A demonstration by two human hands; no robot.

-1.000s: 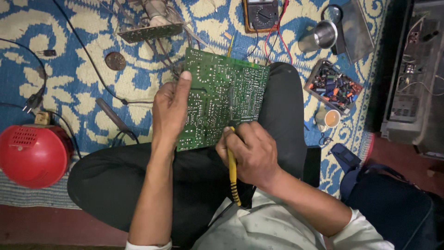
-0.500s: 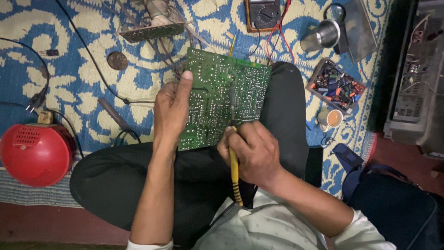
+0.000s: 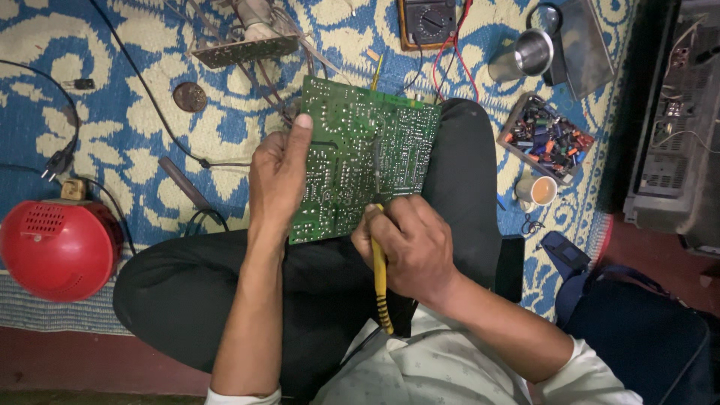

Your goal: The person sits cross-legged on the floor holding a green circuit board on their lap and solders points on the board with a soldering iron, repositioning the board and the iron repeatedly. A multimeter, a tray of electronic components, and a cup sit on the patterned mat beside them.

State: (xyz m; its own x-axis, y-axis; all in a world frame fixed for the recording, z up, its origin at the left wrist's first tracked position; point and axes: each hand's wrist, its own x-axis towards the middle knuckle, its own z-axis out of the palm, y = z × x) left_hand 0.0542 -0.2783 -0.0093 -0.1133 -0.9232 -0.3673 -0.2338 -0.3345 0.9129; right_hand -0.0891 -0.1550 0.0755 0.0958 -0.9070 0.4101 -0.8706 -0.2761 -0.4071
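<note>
Little had moved since the earlier frame: both hands kept their places on the board, and the view had only drifted slightly.

From the head camera, the left hand (image 3: 276,184) gripped the left edge of the green circuit board (image 3: 358,157), thumb pressed on its upper solder side, holding it tilted over the person's crossed legs. The right hand (image 3: 409,244) was closed around a yellow-handled soldering iron (image 3: 380,281), whose dark tip lay against the middle of the board.

On the blue and cream patterned rug (image 3: 127,112) lay a multimeter (image 3: 426,22) beyond the board, a steel cup (image 3: 526,54) to its right, a tray of small components (image 3: 546,139) and a small cup (image 3: 537,191) near the right knee. A red round appliance (image 3: 56,247) sat at the left.
</note>
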